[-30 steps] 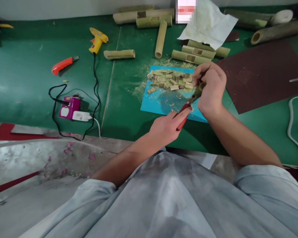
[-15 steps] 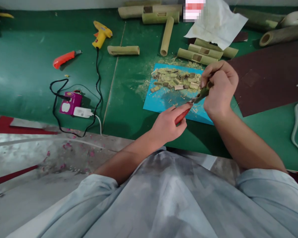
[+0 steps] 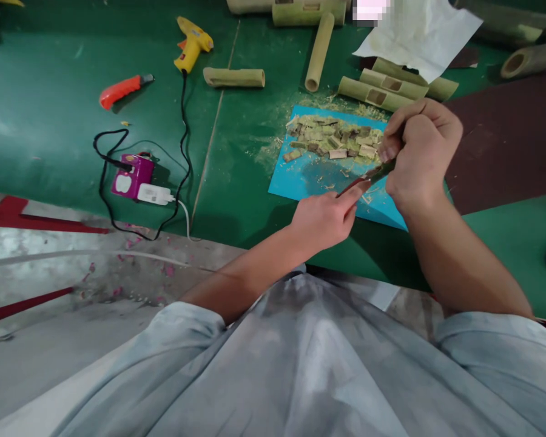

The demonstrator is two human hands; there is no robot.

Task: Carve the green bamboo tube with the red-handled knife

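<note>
My left hand [image 3: 325, 217] grips a red-handled knife [image 3: 351, 187], most of the handle hidden in my fist. Its blade points up-right to a small green bamboo piece [image 3: 382, 171] that my right hand [image 3: 421, 152] holds closed in its fingers. Both hands hover above the near edge of a blue cutting mat [image 3: 309, 179] on the green table [image 3: 50, 121]. A heap of small bamboo offcuts [image 3: 334, 136] lies on the mat just beyond my hands.
Further bamboo tubes [image 3: 319, 51] and notched sections [image 3: 373, 94] lie behind the mat, under a white sheet [image 3: 418, 30]. A yellow glue gun [image 3: 191, 44], an orange utility knife [image 3: 124, 90] and a purple device with cables [image 3: 131, 182] sit left. A dark brown sheet [image 3: 505, 139] lies right.
The view has shifted, so everything sits lower-right in frame. My left hand has slid up the knife, covering more of the red handle, and the blade works closer against the bamboo piece.
</note>
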